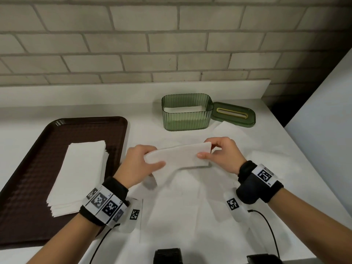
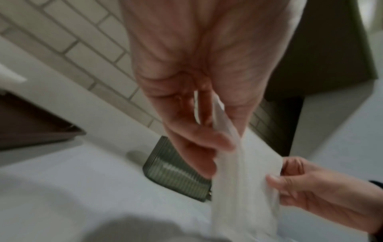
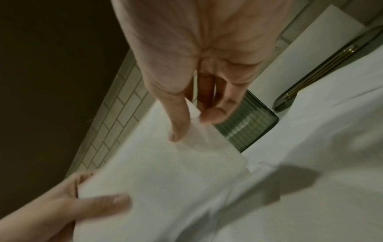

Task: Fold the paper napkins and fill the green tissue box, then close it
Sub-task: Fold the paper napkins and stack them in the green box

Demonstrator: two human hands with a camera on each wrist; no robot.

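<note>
White counter [image 1: 266, 130]; both hands [image 1: 139, 164] [image 1: 222, 155] pinch folded napkin [image 1: 179, 157]; wrist-tag [image 1: 265, 175] writing unreadable

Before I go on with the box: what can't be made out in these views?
- Head view: depth of the napkins inside the green tissue box; ribbed wall blurs them.
- Head view: count in the napkin stack on the brown tray; edges too fine.
- Wrist views: folds of the held napkin; motion blur.

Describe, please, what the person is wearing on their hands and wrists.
Both hands, left hand and right hand, are bare. Each wrist carries a black band with white square-code tags, and thin black cables trail from them.
</note>
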